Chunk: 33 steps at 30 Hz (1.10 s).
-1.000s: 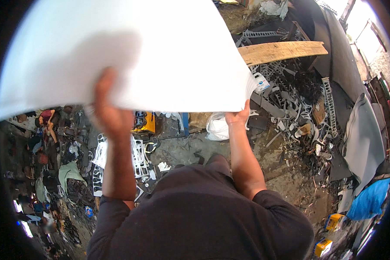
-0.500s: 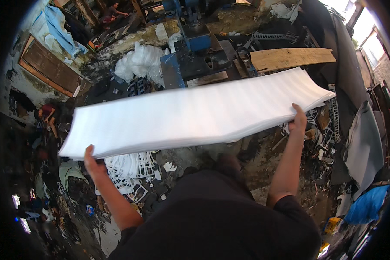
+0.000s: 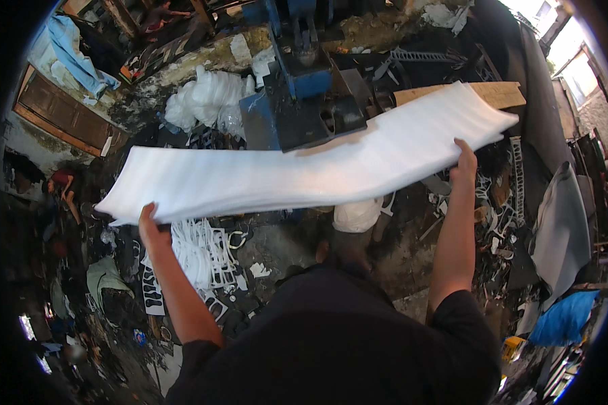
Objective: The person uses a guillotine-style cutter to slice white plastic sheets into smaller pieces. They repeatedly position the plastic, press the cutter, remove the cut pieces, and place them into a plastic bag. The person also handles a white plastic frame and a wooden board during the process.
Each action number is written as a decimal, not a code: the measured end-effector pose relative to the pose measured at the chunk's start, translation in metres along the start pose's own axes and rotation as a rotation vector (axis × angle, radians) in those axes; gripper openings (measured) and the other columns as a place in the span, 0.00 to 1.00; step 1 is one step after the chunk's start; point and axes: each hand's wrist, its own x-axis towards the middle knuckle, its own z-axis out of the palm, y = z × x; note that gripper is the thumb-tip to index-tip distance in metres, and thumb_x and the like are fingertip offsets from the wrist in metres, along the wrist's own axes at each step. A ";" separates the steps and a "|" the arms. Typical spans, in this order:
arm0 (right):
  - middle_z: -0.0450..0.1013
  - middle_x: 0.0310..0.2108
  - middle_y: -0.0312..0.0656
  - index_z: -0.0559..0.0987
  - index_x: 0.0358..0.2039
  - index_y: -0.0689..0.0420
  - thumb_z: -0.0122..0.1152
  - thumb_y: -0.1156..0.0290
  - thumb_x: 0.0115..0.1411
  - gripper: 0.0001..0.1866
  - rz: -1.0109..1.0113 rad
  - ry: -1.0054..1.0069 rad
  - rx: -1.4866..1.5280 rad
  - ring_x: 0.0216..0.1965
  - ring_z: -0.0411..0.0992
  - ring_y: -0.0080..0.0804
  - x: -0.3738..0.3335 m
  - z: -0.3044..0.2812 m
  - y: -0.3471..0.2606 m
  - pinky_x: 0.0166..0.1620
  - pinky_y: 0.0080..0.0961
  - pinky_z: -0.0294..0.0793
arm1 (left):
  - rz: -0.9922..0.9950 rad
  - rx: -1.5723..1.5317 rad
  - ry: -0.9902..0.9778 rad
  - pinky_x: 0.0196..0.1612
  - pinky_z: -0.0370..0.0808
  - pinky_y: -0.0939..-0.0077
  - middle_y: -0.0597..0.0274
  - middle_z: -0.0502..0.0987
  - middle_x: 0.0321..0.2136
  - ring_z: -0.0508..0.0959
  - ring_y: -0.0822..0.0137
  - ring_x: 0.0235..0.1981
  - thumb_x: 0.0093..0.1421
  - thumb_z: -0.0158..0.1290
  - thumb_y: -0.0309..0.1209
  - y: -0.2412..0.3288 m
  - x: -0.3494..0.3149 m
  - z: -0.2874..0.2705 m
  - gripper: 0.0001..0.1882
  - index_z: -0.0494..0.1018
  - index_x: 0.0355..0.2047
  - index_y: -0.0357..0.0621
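Observation:
A long stack of thin white foam sheets [image 3: 250, 177] spans the space in front of me, sagging in the middle. My left hand [image 3: 153, 229] grips its near edge close to the left end, thumb on top and fingers hidden underneath. Close to the right end, my right hand [image 3: 463, 162] holds the same edge the same way. The stack's far edge lies against the front of a blue and black press machine [image 3: 311, 88]. Part of a wooden board [image 3: 500, 94] shows behind the stack's right end.
White cut-out foam scraps [image 3: 199, 256] lie on the floor at the left, and more litter the right. A heap of white plastic bags [image 3: 206, 98] is left of the machine. Grey sheet material [image 3: 564, 229] hangs at the right. Other people are at the far left and the back.
The foam stack has shifted away from me toward the machine, and its middle now bends down. Both hands have moved with it, the left one farther. A white bundle has come into sight below.

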 end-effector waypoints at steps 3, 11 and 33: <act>0.73 0.52 0.49 0.71 0.57 0.68 0.67 0.71 0.56 0.29 0.030 -0.091 0.123 0.53 0.73 0.46 -0.001 0.000 0.016 0.56 0.44 0.74 | 0.115 -0.005 0.022 0.54 0.76 0.57 0.51 0.77 0.47 0.78 0.54 0.48 0.56 0.60 0.36 0.019 -0.018 0.003 0.26 0.72 0.52 0.35; 0.73 0.52 0.44 0.73 0.56 0.64 0.69 0.72 0.56 0.28 0.211 -0.163 0.214 0.52 0.72 0.42 0.048 0.069 0.111 0.56 0.40 0.72 | 0.168 -0.222 -0.037 0.56 0.73 0.56 0.54 0.77 0.48 0.76 0.55 0.52 0.62 0.55 0.37 -0.028 0.013 -0.035 0.22 0.73 0.51 0.35; 0.59 0.66 0.64 0.67 0.62 0.70 0.74 0.48 0.46 0.50 -0.490 -0.375 -1.470 0.68 0.54 0.63 0.090 0.087 0.154 0.69 0.50 0.55 | -0.440 -0.318 -0.272 0.58 0.76 0.58 0.54 0.77 0.48 0.78 0.56 0.51 0.58 0.60 0.28 -0.272 0.062 0.167 0.22 0.70 0.52 0.37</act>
